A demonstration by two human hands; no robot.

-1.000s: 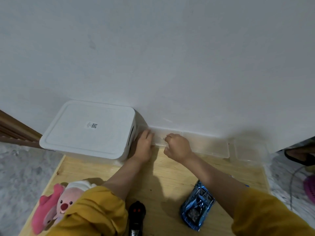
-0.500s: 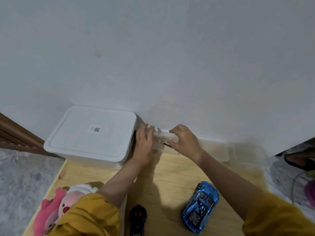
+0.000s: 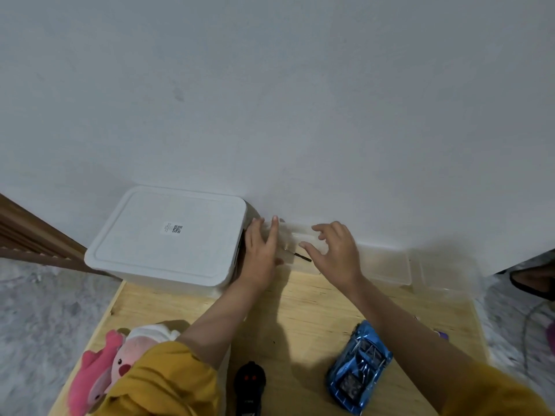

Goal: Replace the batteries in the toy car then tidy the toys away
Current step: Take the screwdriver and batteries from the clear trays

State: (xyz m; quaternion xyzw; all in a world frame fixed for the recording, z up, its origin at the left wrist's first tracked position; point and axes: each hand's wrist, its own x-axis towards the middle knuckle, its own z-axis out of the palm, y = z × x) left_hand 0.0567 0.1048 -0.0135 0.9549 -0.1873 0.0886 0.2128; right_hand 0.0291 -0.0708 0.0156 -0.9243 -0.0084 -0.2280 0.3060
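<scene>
From the head view, both my hands are at the far edge of the wooden table [image 3: 300, 310], against the wall; my left hand [image 3: 260, 253] lies flat with fingers spread on the near end of a clear plastic box [image 3: 387, 262], hard by the white lidded bin [image 3: 168, 235]; my right hand [image 3: 333, 250] hovers just right of it, fingers curled and open, gripping nothing. Between the two hands a thin dark tool [image 3: 300, 256], a small screwdriver I judge, lies with its long axis running left to right, tilted slightly toward me at its right end; my right thumb is almost touching that end, so the right hand is the nearer one for picking it up. The blue toy car [image 3: 359, 376] sits close to me, on its back I think, well apart from both hands and under my right forearm; its long axis points away and to the right. A black remote [image 3: 249, 385] lies beside it on the left; a pink plush toy [image 3: 102, 376] rests at the near left corner. Room is tight at the back, with wall behind and bin at left; the middle of the table is open for drawing the tool back toward the car.
</scene>
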